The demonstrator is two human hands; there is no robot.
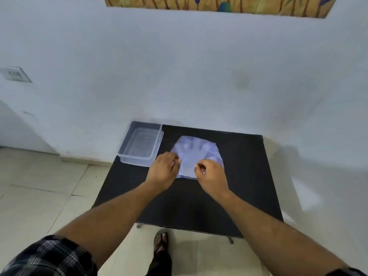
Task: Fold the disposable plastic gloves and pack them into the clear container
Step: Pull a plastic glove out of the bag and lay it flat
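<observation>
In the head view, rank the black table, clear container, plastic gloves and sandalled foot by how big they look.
1. black table, by far the largest.
2. clear container and plastic gloves: about alike, so unranked; the hands hide part of the gloves.
3. sandalled foot, smallest.

Thin translucent gloves (196,156) lie flat in a stack on the black worktop (239,186), near edge under the fingers (179,161); the clear container (142,144) sits open, upright, just left of them.

Container (140,145) blocks far-left corner; table (239,176) right side seems clear.
</observation>
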